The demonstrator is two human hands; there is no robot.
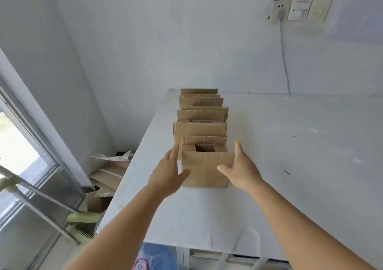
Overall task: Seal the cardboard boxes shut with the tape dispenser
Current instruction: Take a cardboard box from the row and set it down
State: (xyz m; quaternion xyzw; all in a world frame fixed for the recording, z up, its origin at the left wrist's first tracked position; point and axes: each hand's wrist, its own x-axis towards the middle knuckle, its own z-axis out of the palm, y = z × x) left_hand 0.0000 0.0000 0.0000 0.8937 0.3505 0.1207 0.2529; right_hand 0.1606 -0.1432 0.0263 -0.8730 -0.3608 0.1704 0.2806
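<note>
White table [290, 145] against pale wall, scuffed top. Wall outlets [300, 10] upper right, cable hanging down. Window [18, 155] left; scrap cardboard [107, 176] on floor by table's left edge. Row of cardboard boxes [201, 124] runs away along table's left side, flaps up. Nearest box [204, 169] open-topped, sits between both hands. Left hand [167, 174] at its left side, right hand [241, 168] at its right side; fingers straight, spread wide, thumbs over front face, not gripping.

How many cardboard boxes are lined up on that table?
4, in one row running away from the person: nearest between both hands, second, third, farthest by the wall. Overlapping flaps may hide another.
</note>
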